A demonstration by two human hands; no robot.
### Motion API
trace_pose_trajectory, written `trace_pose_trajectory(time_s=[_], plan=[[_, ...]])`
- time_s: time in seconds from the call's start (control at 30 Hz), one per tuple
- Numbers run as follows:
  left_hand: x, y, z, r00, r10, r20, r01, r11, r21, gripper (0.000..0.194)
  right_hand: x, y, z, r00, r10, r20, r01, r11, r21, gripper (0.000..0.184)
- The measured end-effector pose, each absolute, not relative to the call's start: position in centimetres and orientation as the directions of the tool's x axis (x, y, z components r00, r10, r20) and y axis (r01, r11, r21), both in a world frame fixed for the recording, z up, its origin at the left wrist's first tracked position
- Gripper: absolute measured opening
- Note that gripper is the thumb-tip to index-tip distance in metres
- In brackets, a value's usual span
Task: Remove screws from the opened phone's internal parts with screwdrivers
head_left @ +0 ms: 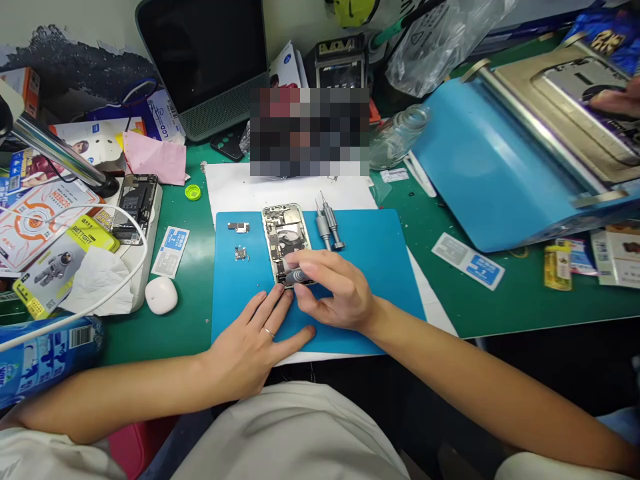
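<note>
An opened smartphone (284, 220) with bare internals lies on a blue mat (380, 287). My right hand (340, 287) pinches a small grey screwdriver (296, 275) over the phone's lower end; the screwdriver's tip is hidden. Flat on the mat, fingers spread, my left hand (263, 327) has its fingertips at the phone's bottom edge. To the left of the phone are two small parts, a dark and silver component (239, 227) and a little circuit piece (241, 253). Right of it lie two more grey screwdrivers (329, 223) side by side.
A machine with a blue sheet (450, 153) stands at the right, where another person's hand (617, 100) rests. Boxes (45, 213), a second opened phone (134, 207) and a white earbud case (161, 295) crowd the left. A glass jar (400, 137) lies behind the mat.
</note>
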State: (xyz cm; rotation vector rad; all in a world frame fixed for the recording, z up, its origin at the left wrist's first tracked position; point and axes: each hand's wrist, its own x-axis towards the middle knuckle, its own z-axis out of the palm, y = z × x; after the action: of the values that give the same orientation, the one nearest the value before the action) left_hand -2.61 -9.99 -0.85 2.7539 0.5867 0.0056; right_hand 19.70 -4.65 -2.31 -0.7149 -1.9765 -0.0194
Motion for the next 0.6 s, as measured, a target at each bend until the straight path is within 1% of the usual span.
trace_pose_trajectory(time_s=[0.2,0.33,0.47,0.6], plan=[[-2.63,-10.07,-0.88,0.911,0.404,-0.079,0.407,-0.856,0.318,0.095,19.78,-4.54,-2.12,-0.365,0.440,0.821,0.504,0.834,-0.223,0.073],[-2.64,-10.08,-0.86,0.914,0.400,-0.068,0.400,-0.863,0.308,0.096,19.86,-4.54,-2.11,-0.392,0.431,0.813,0.500,0.841,-0.206,0.072],[-2.63,-9.99,-0.77,0.916,0.397,-0.056,0.394,-0.867,0.305,0.092,19.90,-4.52,-2.36,-0.389,0.453,0.802,0.463,0.849,-0.255,0.075],[-2.54,-9.86,-0.62,0.919,0.389,-0.067,0.390,-0.867,0.312,0.094,19.90,-4.53,-2.72,-0.345,0.527,0.777,0.456,0.817,-0.352,0.075]])
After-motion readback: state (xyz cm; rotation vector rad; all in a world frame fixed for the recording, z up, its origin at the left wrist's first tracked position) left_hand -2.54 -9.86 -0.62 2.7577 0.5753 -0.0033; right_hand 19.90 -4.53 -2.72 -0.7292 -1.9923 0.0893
